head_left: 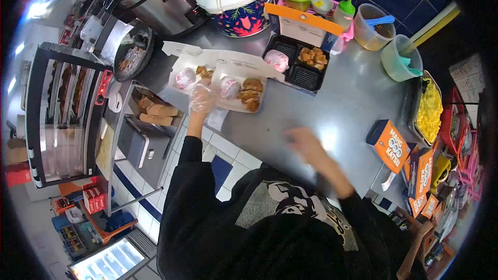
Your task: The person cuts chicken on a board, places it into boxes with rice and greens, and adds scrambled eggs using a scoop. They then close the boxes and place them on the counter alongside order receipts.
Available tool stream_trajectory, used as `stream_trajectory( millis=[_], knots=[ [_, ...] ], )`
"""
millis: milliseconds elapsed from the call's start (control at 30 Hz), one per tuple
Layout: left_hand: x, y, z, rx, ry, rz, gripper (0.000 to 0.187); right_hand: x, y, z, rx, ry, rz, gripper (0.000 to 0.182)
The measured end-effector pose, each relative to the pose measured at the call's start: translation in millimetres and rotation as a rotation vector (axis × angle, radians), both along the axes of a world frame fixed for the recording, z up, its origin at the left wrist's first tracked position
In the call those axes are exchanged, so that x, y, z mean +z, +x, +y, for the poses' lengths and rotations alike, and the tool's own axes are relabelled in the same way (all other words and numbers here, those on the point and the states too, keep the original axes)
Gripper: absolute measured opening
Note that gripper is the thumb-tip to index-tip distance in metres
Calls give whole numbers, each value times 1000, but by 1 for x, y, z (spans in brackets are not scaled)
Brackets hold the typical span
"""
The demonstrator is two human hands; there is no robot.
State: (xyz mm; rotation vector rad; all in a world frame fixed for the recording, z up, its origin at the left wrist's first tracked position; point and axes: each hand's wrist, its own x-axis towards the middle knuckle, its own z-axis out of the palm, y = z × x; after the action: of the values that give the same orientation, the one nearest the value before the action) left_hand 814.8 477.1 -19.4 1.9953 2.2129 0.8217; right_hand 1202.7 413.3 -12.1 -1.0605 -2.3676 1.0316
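My left hand (202,98), in a clear plastic glove, reaches into the white open carton (220,62). Its fingers are bunched at a piece of fried chicken (204,72). A white wrapped ball (185,78) with pink print lies left of that hand, and a second wrapped ball (229,87) to its right. Browned fried chicken (251,95) fills the carton's right end. Over the bare steel counter my right hand (306,148) is ungloved and smeared by motion. Beyond it, a black compartment tray (306,77) holds a wrapped ball (277,60) and chicken chunks (313,57).
Behind the cartons stand a steel cooker (166,2) and a floral pot (241,18). Plastic tubs (402,59) and a tray of yellow shreds (429,106) line the right side, near orange boxes (390,146). A pan (134,54) sits left. Another person's hand (425,228) shows lower right.
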Motion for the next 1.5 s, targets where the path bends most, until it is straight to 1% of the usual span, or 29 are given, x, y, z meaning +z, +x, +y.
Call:
stream_trajectory(
  millis=[33, 100, 167, 200, 233, 267, 300, 400, 433, 467, 533, 567, 633, 733, 800, 833, 867, 900, 967, 1033, 1100, 1167, 1200, 1267, 1300, 1400, 1433, 1467, 1500],
  knots=[
    [-2, -1, 3, 11, -81, 81, 29, -8, -66, -6, 153, 95, 134, 40],
    [-14, -5, 10, 56, -295, 191, 31, -14, -165, -10, 257, 194, 194, 44],
    [-30, -16, 8, -28, -237, 257, 30, -28, -218, -1, 230, 405, 24, 49],
    [-35, -19, 5, -109, -181, 316, 30, -45, -223, 4, 211, 403, 21, 49],
    [-18, -9, 0, -193, -220, 376, 32, -64, -224, 8, 243, 461, -107, 52],
    [-25, -3, -9, -219, -222, 375, 32, -76, -218, 9, 275, 513, -238, 55],
    [-38, 3, -20, -217, -236, 419, 35, -79, -200, 7, 346, 390, -235, 55],
    [-77, 35, -49, -214, -257, 535, 44, -86, -132, -18, 332, 290, -220, 54],
    [-75, 55, -57, -354, -166, 619, 43, -82, -105, -31, 312, 228, -230, 54],
    [-67, 81, -63, -494, -66, 699, 42, -83, -79, -44, 270, 277, -231, 53],
    [-45, 141, -70, -565, -59, 597, 31, -76, -31, -61, 194, 320, -258, 53],
    [-37, 169, -67, -604, -45, 580, 31, -64, -8, -71, 125, 321, -232, 51],
    [-30, 223, -55, -593, -177, -210, 26, -48, 28, -88, 14, 319, -237, 48],
    [-38, 291, -45, -764, -215, -412, 25, -28, 76, -104, -234, 267, -310, 33],
    [-40, 330, -42, -851, -184, -455, 23, -27, 102, -112, -371, 281, -343, 31],
    [-50, 342, -39, -822, -80, -380, 21, -25, 110, -117, -413, 281, -370, 31],
    [-56, 351, -34, -782, 27, -302, 20, -25, 117, -118, -471, 326, -423, 30],
    [-38, 352, -26, -781, -139, -264, 20, -25, 122, -118, -523, 371, -471, 29],
    [-29, 352, -11, -778, -280, -241, 22, -28, 127, -118, -549, 358, -442, 34],
    [-18, 349, -7, -796, -326, -198, 23, -37, 122, -112, -571, 363, -404, 44],
    [-20, 349, -4, -797, -378, -153, 24, -25, 112, -100, -575, 338, -487, 50],
    [-34, 344, -7, -838, -438, -620, 24, -32, 110, -90, -528, 324, -538, 59],
    [-29, 343, -9, -803, -454, -605, 24, -34, 110, -88, -503, 309, -509, 59],
    [-11, 340, -10, -757, -310, -272, 17, -35, 112, -83, -516, 277, -528, 63],
    [18, 347, -14, -769, -390, -450, 17, -35, 116, -82, -500, 245, -490, 63],
    [-14, 342, -17, -677, -414, -369, 19, -39, 132, -75, -356, 241, -453, 62],
    [-24, 339, -24, -705, -303, -425, 20, -35, 138, -75, -350, 237, -450, 62],
    [-13, 346, -25, -708, -303, -428, 20, -14, 145, -70, -327, 180, -388, 58],
    [10, 357, -22, -615, -443, -311, 19, 6, 157, -65, -314, 124, -331, 54]
  ],
)
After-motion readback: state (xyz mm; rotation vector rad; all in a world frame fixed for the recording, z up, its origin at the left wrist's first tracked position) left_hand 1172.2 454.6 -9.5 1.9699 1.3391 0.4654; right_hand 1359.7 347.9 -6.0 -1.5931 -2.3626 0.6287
